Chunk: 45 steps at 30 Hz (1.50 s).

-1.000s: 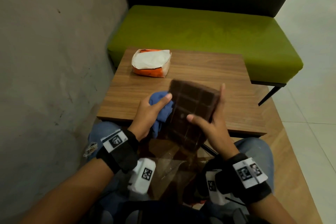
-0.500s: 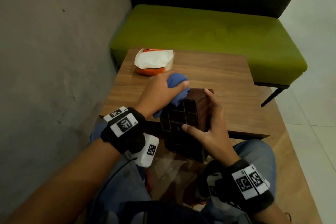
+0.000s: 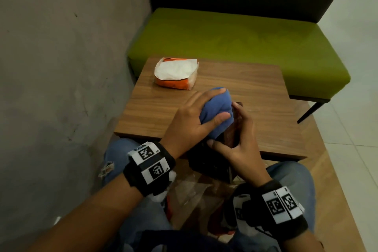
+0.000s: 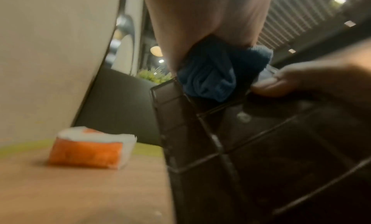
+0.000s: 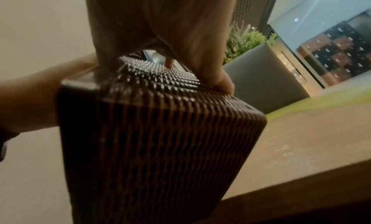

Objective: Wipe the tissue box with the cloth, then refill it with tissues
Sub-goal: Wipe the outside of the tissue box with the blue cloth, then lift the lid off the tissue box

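A dark brown ribbed tissue box (image 3: pixel 210 161) stands on end over my lap at the table's near edge. My right hand (image 3: pixel 237 139) grips its upper part, fingers curled over the top (image 5: pixel 220 83). My left hand (image 3: pixel 196 116) holds a bunched blue cloth (image 3: pixel 216 112) and presses it on the box's top end. In the left wrist view the blue cloth (image 4: pixel 210 78) sits at the upper corner of the gridded face of the box (image 4: pixel 261 148). An orange pack of white tissues (image 3: pixel 176 73) lies at the table's far left.
The wooden table (image 3: pixel 255 92) stands before a green bench (image 3: pixel 245 39). A grey wall (image 3: pixel 61 67) runs close on the left. Clear plastic wrapping (image 3: pixel 196 196) lies on my lap between my knees. White floor tiles lie to the right.
The box has been turned from nearly flat to standing on end. My left hand with the cloth moved from the box's left side up onto its top end.
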Tool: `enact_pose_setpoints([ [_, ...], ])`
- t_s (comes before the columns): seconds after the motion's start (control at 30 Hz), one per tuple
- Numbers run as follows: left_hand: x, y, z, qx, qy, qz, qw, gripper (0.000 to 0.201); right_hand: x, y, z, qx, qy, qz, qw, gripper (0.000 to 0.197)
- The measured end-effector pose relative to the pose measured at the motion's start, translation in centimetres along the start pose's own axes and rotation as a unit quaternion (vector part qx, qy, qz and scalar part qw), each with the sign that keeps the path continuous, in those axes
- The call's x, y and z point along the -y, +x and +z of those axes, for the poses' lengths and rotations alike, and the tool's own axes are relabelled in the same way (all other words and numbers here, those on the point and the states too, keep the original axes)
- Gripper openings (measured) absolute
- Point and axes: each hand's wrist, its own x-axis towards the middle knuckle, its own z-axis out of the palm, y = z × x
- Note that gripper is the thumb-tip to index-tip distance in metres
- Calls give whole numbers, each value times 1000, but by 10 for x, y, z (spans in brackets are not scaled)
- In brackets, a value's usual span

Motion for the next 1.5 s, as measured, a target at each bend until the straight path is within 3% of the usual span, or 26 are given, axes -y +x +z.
enact_pose_setpoints([
  [0.17,19,-3,4,-58,-25,-45,997,44,-9,-2,-3,-37,34,49,997,105],
  [0.33,48,-9,-7,-73,-60,-201,975,26,-25,0,-3,-61,94,111,987,101],
  [0.4,57,-9,-18,-122,-95,-261,953,29,-30,2,0,-89,145,147,974,92],
  [0.47,68,-7,-33,-130,-114,-316,933,34,-34,8,1,-147,198,203,948,93],
  [0.53,97,-15,-51,-130,-59,-396,907,28,-40,18,0,-216,221,263,914,101],
  [0.57,109,-27,-68,-159,-10,-442,883,24,-42,23,-1,-245,230,289,896,101],
  [0.6,115,-31,-75,-245,-31,-471,847,23,-43,27,-2,-268,239,312,880,95],
  [0.63,111,-28,-79,-204,-39,-464,861,25,-44,31,-2,-288,248,330,864,86],
  [0.7,114,-1,-66,-103,-71,-375,918,28,-42,35,-2,-312,259,357,841,72],
  [0.73,109,6,-68,-49,-95,-352,930,30,-41,36,-1,-315,262,368,835,70],
  [0.83,116,21,-76,4,-61,-280,958,36,-42,39,2,-317,265,405,815,72],
  [0.9,128,34,-77,56,-14,-265,962,40,-43,38,3,-319,251,435,804,75],
  [1.0,152,39,-83,116,78,-299,944,48,-44,32,7,-292,239,463,802,77],
  [1.07,161,40,-80,132,161,-296,932,54,-44,28,8,-264,221,473,811,77],
  [1.17,136,40,-62,145,204,-236,939,77,-35,20,5,-245,135,473,835,83],
  [1.23,106,37,-41,233,183,-187,937,100,-25,12,1,-255,26,406,877,88],
  [1.33,75,36,-11,327,185,-130,918,123,-4,11,-12,-233,-179,195,936,94],
  [1.4,72,44,4,362,220,-113,899,131,2,23,-25,-128,-291,116,941,97],
  [1.5,76,60,20,410,273,-106,864,138,6,50,-45,69,-389,106,912,114],
])
